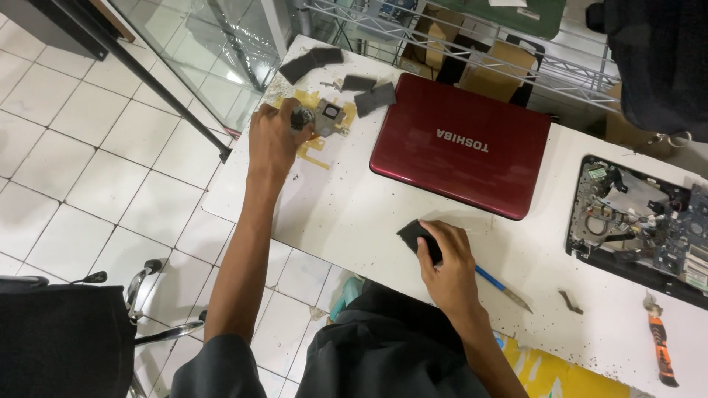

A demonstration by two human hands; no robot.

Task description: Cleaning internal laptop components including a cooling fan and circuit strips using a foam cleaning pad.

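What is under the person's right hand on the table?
A flat dark pad sticks out from under the right hand, pressed on the white table. A blue-handled tool pokes out beside it. The rest of the pad is hidden.

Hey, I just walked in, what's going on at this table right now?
A person works at a white table with both hands. The left hand reaches to the far corner and grips a small round dark part beside a metal cooling piece lying on yellow film. The right hand presses on a small black pad, with a blue-handled tool next to it. A closed red laptop lies in the middle, and an opened laptop chassis sits further right.
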